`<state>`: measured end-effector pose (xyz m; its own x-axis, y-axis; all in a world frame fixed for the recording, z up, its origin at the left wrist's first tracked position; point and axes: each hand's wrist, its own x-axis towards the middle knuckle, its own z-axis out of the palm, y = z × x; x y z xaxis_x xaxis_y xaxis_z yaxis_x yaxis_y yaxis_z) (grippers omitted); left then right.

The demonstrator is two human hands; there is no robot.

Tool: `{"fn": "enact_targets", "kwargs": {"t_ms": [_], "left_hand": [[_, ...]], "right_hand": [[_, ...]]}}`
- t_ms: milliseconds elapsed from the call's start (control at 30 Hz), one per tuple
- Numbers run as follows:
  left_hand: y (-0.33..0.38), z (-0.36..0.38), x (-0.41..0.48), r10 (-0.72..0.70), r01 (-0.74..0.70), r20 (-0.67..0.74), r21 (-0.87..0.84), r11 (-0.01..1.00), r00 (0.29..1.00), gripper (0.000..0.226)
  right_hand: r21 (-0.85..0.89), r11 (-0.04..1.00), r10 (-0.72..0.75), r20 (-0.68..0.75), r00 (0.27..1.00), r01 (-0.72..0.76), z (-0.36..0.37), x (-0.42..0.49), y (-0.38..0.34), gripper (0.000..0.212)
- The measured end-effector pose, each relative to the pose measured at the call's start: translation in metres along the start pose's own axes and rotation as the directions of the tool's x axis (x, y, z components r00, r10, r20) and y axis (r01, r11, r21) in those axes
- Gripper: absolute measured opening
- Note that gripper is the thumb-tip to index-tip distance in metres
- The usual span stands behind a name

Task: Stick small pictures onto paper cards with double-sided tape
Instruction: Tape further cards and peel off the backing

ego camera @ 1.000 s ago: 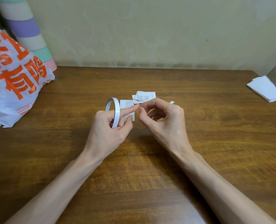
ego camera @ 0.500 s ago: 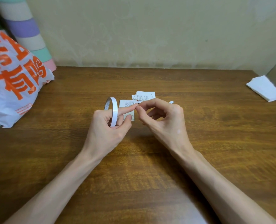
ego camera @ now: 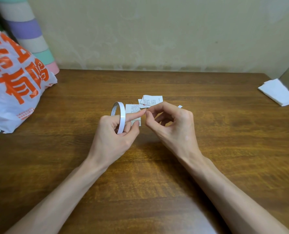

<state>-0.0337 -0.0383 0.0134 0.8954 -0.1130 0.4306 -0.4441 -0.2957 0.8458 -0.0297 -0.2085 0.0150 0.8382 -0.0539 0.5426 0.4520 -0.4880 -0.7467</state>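
Change is slight: left grip holds the tape roll at frame centre as before, index finger straight. Right grip pinches what looks like the tape end, now drawn a touch off that fingertip. Peeling has likely begun. Printed cards lie untouched on the surface just behind.

A white bag with orange print lies on the wooden worktop's left. A striped roll stands behind it, and white tissue lies far right.
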Motion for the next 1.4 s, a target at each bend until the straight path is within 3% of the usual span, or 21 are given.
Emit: {"fn": "enact_targets", "kwargs": {"t_ms": [300,533,767,1000,1267,1400], "left_hand": [[-0.0020,-0.0007,0.0007,-0.004,0.004,-0.014,0.008,1.000,1.000,0.017],[-0.0027,0.0001,0.0013,0.018,-0.018,-0.024,0.015,1.000,1.000,0.031],[-0.0041,-0.0008,0.0016,-0.006,0.006,-0.017,0.022,1.000,1.000,0.020],[-0.0014,-0.0009,0.0017,0.008,-0.008,-0.016,0.009,1.000,1.000,0.032],[-0.0053,-0.0015,0.0009,-0.023,0.023,0.010,0.011,1.000,1.000,0.013],[-0.0051,-0.0005,0.0027,-0.009,0.009,-0.011,-0.009,1.000,1.000,0.016]], "right_hand": [[0.021,1.000,-0.023,0.015,1.000,0.023,-0.0010,0.0001,-0.0012,0.005],[0.008,1.000,-0.019,0.014,1.000,0.019,-0.0008,0.0001,-0.0005,0.005],[-0.004,0.999,-0.033,0.016,0.999,0.033,-0.0015,-0.0003,-0.0016,0.004],[-0.020,0.999,-0.043,0.007,0.999,0.044,-0.0014,-0.0002,-0.0020,0.004],[-0.043,0.996,-0.078,-0.006,0.997,0.078,-0.0001,0.0005,-0.0006,0.007],[-0.005,0.999,-0.038,-0.014,0.999,0.038,0.0011,0.0007,-0.0019,0.011]]}}
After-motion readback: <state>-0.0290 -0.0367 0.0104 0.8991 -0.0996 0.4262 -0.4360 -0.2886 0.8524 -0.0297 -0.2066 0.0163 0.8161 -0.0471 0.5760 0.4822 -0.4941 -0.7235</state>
